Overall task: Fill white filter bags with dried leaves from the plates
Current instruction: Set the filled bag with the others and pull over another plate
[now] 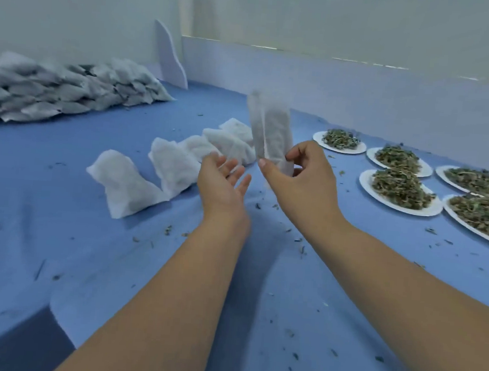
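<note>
Cloth, blue and creased, covers the bench (pixel 56 258), and we see it carry everything else. At the far left corner lies a long pile of filled bags (pixel 54 91), stacked in layers against the wall. Along the right edge sit five white plates (pixel 365 181), close together, each heaped with dried leaves (pixel 401 186). Near the middle of the bench a loose row of white filter bags (pixel 169 162) runs from the left toward the far edge, some overlapping. Above that row's far end we find the one bag in play, a blurred white filter bag (pixel 271 129) held upright in the air. The right hand (pixel 305 178) pinches its lower end, thumb on the near side and curled fingers (pixel 294 155) behind. The left hand (pixel 223 180) hangs just beside it, palm up, its fingers (pixel 240 171) straight and relaxed, holding nothing; we cannot tell whether they touch the bag. Small leaf crumbs (pixel 297 242) are scattered over the cloth, thickest toward the near right.
</note>
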